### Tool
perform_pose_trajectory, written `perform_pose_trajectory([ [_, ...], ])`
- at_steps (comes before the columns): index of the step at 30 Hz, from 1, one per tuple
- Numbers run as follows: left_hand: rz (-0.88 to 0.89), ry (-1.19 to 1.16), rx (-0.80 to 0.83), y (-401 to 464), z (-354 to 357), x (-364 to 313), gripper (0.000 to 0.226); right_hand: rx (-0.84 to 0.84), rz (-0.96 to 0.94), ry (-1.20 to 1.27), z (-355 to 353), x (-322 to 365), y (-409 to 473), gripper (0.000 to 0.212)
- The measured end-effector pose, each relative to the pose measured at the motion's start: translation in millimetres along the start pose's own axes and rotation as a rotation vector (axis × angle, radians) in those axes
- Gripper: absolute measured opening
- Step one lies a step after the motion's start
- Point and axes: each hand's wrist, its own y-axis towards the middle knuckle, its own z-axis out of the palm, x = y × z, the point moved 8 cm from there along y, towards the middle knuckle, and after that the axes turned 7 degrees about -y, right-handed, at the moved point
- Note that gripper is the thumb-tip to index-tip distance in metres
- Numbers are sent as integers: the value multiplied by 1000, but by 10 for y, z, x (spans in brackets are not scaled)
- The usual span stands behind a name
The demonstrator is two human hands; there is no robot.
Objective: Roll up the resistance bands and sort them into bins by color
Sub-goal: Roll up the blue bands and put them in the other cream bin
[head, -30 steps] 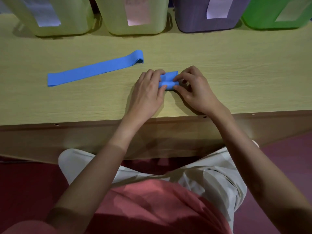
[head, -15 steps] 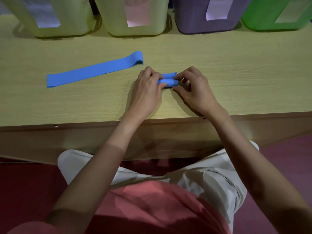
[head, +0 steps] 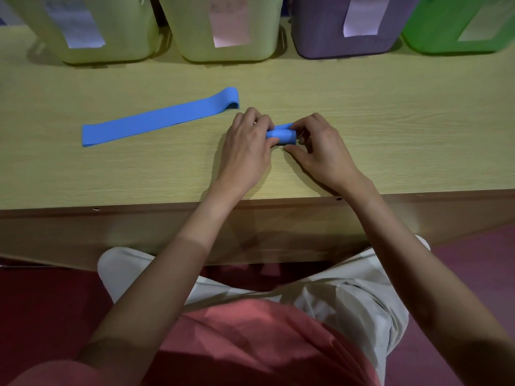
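Observation:
A blue resistance band [head: 282,134] lies rolled into a short thick roll on the wooden table [head: 390,135], with only a narrow strip of its loose end showing behind the roll. My left hand [head: 246,147] pinches the roll's left end and covers part of it. My right hand [head: 320,147] pinches its right end between thumb and fingertips. A second blue band [head: 158,118] lies flat and unrolled to the left, apart from both hands.
Four bins stand along the table's far edge: two pale yellow-green bins [head: 92,32] [head: 231,26], a purple bin [head: 354,26] and a green bin [head: 459,26], each with a paper label. The table's front edge runs just below my wrists.
The roll has grown thicker and moved slightly away from me as both hands rolled it; less of the flat loose end shows. The second band has not moved.

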Motion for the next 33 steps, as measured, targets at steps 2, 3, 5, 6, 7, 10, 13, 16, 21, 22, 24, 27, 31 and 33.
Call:
perform_pose_trajectory([
  [2,9,7,7,21,1,-3,15,-20,29,57,-25,-23,-7,44],
  [3,10,10,12,38,2,-3,15,-26,42,79,-42,-38,0,47],
  [5,-2,10,29,79,7,1,19,-22,43,73,-61,-52,26,45],
  [6,-7,6,38,99,6,4,21,-23,32,52,-64,-52,39,43],
  [7,-7,2,45,120,6,7,23,-27,21,29,-69,-49,53,41],
  [10,3,34,75,176,20,28,16,-15,0,-23,-51,-49,95,41],
  [13,5,54,109,224,36,45,15,12,-10,-14,-36,-47,142,36],
  [16,-11,-15,154,253,29,89,13,61,-38,-16,0,-29,194,24],
  [21,-77,-259,300,254,36,202,11,79,-5,100,-9,-31,243,22],
  [22,-96,-304,315,248,26,217,12,69,-3,134,-28,-16,248,23],
  [24,-124,-384,324,240,-13,238,12,56,6,206,-69,26,265,24],
  [27,-127,-433,295,257,-122,255,9,72,28,289,-128,79,332,26],
  [31,-132,-466,217,333,-316,304,12,104,42,435,-201,187,483,31],
  [33,-151,-493,160,398,-445,357,14,91,52,545,-236,259,579,37],
])
